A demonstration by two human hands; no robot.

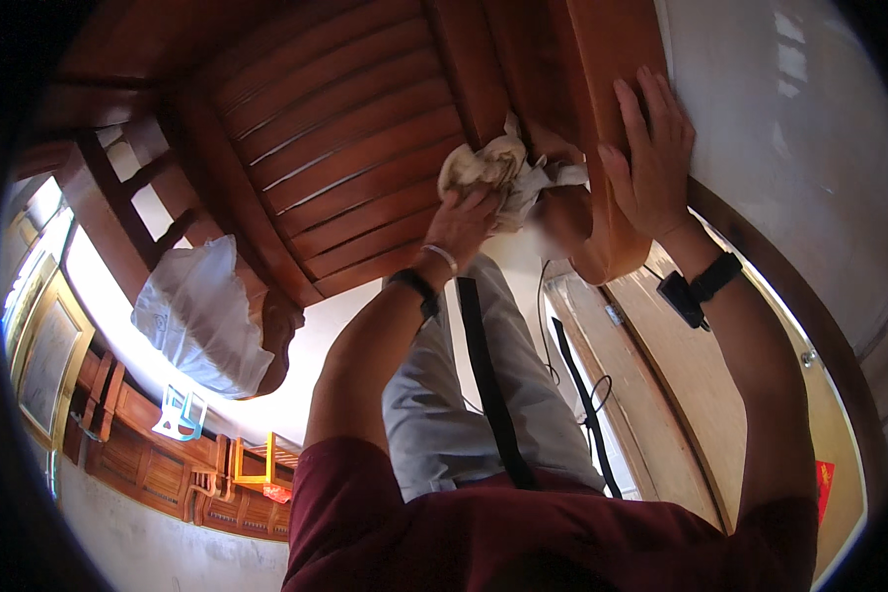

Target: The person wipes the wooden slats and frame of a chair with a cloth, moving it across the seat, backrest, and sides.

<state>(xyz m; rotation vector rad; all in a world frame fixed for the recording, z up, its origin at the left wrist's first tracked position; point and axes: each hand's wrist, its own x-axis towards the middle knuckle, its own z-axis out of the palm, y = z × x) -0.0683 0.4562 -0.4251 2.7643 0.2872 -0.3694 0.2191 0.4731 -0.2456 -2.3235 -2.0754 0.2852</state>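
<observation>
My left hand (465, 222) is on a crumpled beige-white cloth (488, 169), its fingers bent over the near side. The cloth is bunched against the right end of a reddish-brown slatted wooden bench seat (340, 126), beside the armrest. My right hand (655, 159) lies over the broad wooden armrest (618, 52), fingers spread and holding nothing. The armrest's curved front end hangs below that hand. A blurred patch hides part of the wood between the cloth and this end.
A whitish plastic bag (200, 318) covers part of the bench's left armrest. A pale wall (777, 148) runs close on the right, above a wooden door (651, 325). Further left are a blue-and-white plastic stool (180, 414), a yellow chair (266, 462) and wooden furniture (144, 473).
</observation>
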